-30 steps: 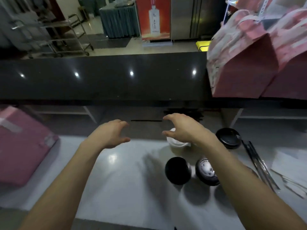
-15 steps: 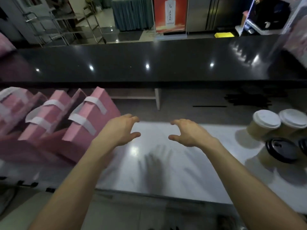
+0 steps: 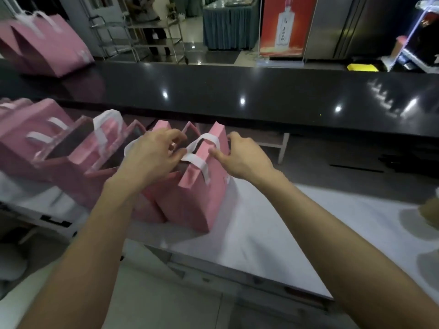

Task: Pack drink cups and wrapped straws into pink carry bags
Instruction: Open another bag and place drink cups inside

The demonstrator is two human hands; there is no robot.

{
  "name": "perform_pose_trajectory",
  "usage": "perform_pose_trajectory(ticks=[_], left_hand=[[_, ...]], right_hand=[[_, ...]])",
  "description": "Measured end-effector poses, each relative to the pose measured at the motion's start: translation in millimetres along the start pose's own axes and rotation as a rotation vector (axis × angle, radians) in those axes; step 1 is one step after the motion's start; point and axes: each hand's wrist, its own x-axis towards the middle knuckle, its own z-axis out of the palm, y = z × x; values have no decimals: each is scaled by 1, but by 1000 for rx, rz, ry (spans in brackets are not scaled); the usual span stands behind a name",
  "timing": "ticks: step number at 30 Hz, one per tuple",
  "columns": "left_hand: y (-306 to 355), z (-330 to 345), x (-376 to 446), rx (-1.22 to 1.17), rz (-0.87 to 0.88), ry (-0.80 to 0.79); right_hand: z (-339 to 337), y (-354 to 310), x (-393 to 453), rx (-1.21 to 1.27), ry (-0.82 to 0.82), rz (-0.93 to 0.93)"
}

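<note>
- The right hand (image 3: 244, 159) pinches the top edge of the nearest pink bag (image 3: 199, 193), thumb on the near face and fingers curled over the far side.
- The left hand (image 3: 152, 157) has its fingers curled at that bag's white handle (image 3: 202, 153); whether it really grips is unclear.
- The bag stands upright on the white counter (image 3: 273, 233), at the right end of a row of pink bags (image 3: 78, 148).
- Behind runs a black ledge (image 3: 261, 91).

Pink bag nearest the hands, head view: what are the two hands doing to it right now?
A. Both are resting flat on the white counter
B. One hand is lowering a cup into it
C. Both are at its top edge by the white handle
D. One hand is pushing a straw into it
C. The left hand and the right hand are both at the top of the pink bag, either side of its white handle; neither hand holds a cup or a straw.
</note>
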Motion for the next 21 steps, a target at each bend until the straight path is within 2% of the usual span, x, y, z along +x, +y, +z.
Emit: perform_pose_trajectory(ticks=[2, 6, 11, 15, 21], left_hand=[[-15, -5, 2, -12, -2, -9], [-46, -5, 15, -21, 30, -32], [-74, -6, 43, -39, 105, -109], [-80, 1, 63, -66, 240, -149], [-37, 28, 94, -122, 395, -183]], right_hand=[[2, -28, 10, -18, 10, 35], [14, -73, 23, -153, -76, 104], [30, -88, 31, -314, -178, 169], [18, -73, 29, -361, -73, 206], [-42, 10, -6, -389, 47, 293]])
